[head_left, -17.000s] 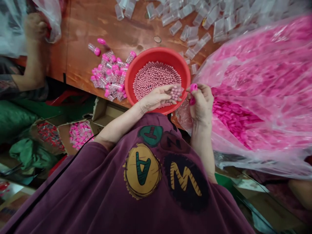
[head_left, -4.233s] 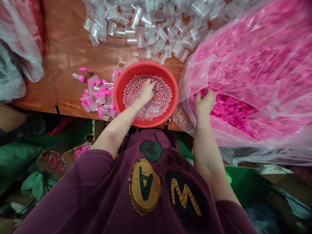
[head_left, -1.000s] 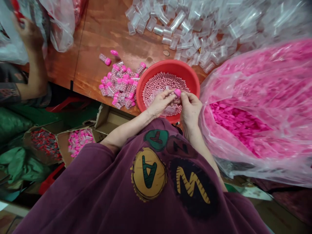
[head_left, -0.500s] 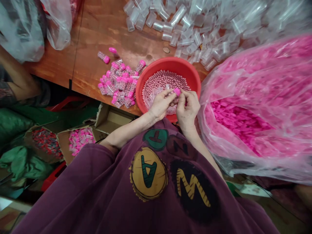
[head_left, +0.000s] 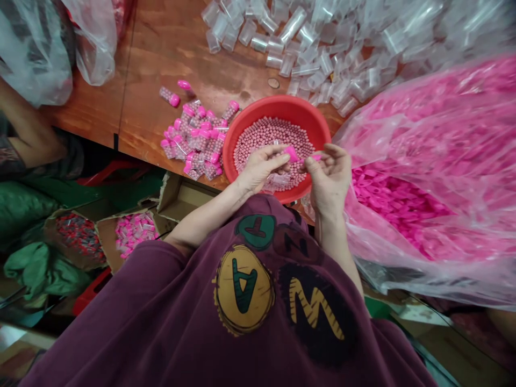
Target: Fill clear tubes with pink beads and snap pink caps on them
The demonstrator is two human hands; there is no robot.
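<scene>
My left hand [head_left: 263,165] is closed over the red bowl [head_left: 229,153], gripping a small clear tube mostly hidden by the fingers. A bright pink cap [head_left: 291,154] sits at the tube's end, pointing right. My right hand [head_left: 332,180] is at the bowl's right rim, with thumb and fingers pinched on a small pink plastic piece [head_left: 316,157]. Pale pink beads [head_left: 276,129] fill much of the bowl, and a few clear tubes [head_left: 278,181] lie on them near my left hand. Left of the bowl is a heap of bead-filled tubes with pink caps [head_left: 199,134].
Clear tubes [head_left: 294,24] are piled along the back of the wooden table [head_left: 161,48]. A large bag of pink pieces [head_left: 403,201] stands on the right. Cardboard boxes [head_left: 108,236] with small parts are lower left. Another person's arm [head_left: 34,129] rests at the left.
My right hand has moved right, away from the pink cap, and a pink piece now shows in its fingers. My left hand has stayed nearly in place with the tube.
</scene>
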